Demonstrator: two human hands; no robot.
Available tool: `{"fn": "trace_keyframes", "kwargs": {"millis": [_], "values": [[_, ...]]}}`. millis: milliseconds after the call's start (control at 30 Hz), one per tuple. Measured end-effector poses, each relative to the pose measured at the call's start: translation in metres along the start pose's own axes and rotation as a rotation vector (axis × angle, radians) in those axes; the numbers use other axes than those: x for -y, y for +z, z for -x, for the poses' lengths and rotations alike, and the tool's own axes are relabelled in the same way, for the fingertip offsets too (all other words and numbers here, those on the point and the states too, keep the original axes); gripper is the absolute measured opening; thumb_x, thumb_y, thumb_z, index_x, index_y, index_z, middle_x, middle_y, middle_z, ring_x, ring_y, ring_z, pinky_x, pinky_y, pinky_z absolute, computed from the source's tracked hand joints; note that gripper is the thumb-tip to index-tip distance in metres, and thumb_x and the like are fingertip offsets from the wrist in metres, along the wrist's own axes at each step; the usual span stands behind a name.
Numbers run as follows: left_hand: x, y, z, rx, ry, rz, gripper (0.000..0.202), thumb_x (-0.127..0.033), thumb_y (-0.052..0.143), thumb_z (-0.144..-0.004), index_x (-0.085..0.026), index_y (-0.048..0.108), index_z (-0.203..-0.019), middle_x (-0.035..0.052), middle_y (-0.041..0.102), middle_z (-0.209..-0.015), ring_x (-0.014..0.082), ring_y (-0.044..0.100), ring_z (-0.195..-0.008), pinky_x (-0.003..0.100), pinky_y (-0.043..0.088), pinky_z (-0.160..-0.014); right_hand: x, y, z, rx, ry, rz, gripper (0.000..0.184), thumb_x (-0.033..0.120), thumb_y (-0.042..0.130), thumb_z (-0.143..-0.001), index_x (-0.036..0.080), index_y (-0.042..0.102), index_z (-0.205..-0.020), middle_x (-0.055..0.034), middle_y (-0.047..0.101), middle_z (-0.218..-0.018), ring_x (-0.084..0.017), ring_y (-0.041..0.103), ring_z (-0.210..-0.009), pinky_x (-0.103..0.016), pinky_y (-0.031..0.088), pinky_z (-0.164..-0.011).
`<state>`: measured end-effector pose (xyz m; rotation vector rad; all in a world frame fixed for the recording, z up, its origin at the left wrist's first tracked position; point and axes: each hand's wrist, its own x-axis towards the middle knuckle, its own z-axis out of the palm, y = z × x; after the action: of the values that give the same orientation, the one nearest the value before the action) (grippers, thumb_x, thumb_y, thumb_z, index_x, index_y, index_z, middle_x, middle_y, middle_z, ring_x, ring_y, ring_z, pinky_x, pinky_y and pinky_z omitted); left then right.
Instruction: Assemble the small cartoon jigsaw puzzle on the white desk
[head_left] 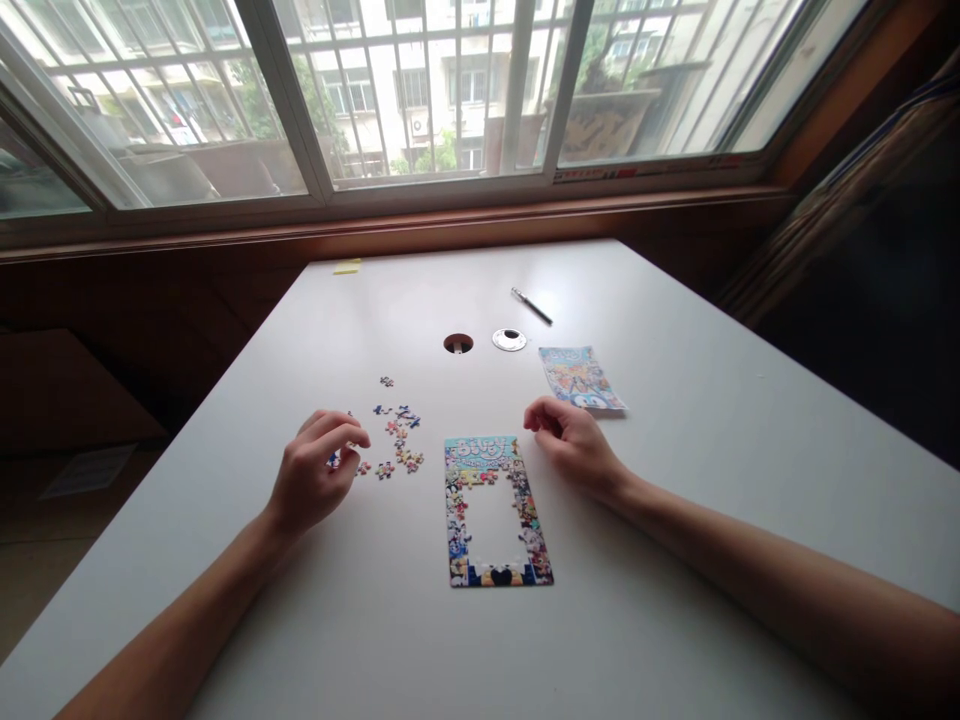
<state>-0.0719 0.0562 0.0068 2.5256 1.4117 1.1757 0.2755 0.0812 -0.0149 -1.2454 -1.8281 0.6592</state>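
Note:
A small colourful jigsaw puzzle lies on the white table in front of me, its border filled and its middle a bare white gap. Several loose puzzle pieces are scattered to its left. My left hand rests at the edge of that scatter, fingers curled and pinched on a puzzle piece. To the right of the puzzle's top corner, my right hand lies on the table with fingers loosely curled, and nothing shows in it.
A printed reference picture lies beyond my right hand. Farther back are a round cable hole, its white cap, a pen and a yellow note. A wide window runs behind the table.

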Motion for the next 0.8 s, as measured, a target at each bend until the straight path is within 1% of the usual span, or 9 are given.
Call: {"fn": "trace_keyframes", "kwargs": {"millis": [133,300,500,800], "values": [[-0.0010,0.0013,-0.0006,0.023,0.013,0.021,0.022,-0.002,0.050,-0.079,-0.020,0.064,-0.077,0.0036,0.063,-0.083,0.0202,0.060,-0.086,0.036,0.052,-0.078,0.0006,0.0001,-0.0002,0.014,0.002,-0.001,0.016,0.010,0.046,-0.073,0.018,0.059,-0.077,0.0011,0.052,-0.066,-0.014,0.046,-0.060,-0.027,0.037,-0.057],[-0.0006,0.0019,0.0002,0.037,0.004,0.025,0.023,-0.001,0.050,-0.079,-0.019,0.064,-0.078,0.0037,0.064,-0.084,0.0200,0.059,-0.085,0.036,0.051,-0.077,0.0012,0.0001,0.0008,0.020,0.006,-0.004,0.016,0.010,0.046,-0.073,0.018,0.059,-0.077,0.0015,0.052,-0.065,-0.013,0.045,-0.059,-0.027,0.036,-0.055],[-0.0007,0.0024,0.0009,0.027,0.013,0.027,0.023,0.000,0.050,-0.080,-0.019,0.064,-0.079,0.0039,0.064,-0.085,0.0200,0.060,-0.087,0.035,0.052,-0.079,0.0012,-0.0005,0.0011,0.036,0.019,-0.004,0.017,0.009,0.046,-0.073,0.018,0.059,-0.078,0.0004,0.054,-0.068,-0.014,0.048,-0.061,-0.028,0.037,-0.058],[-0.0014,0.0025,0.0017,0.019,0.006,0.020,0.023,-0.001,0.050,-0.079,-0.018,0.064,-0.078,0.0040,0.064,-0.085,0.0201,0.060,-0.088,0.034,0.051,-0.080,0.0018,-0.0007,0.0008,0.039,0.036,-0.013,0.017,0.009,0.046,-0.072,0.019,0.059,-0.078,0.0004,0.053,-0.067,-0.014,0.047,-0.061,-0.028,0.037,-0.058]]}}
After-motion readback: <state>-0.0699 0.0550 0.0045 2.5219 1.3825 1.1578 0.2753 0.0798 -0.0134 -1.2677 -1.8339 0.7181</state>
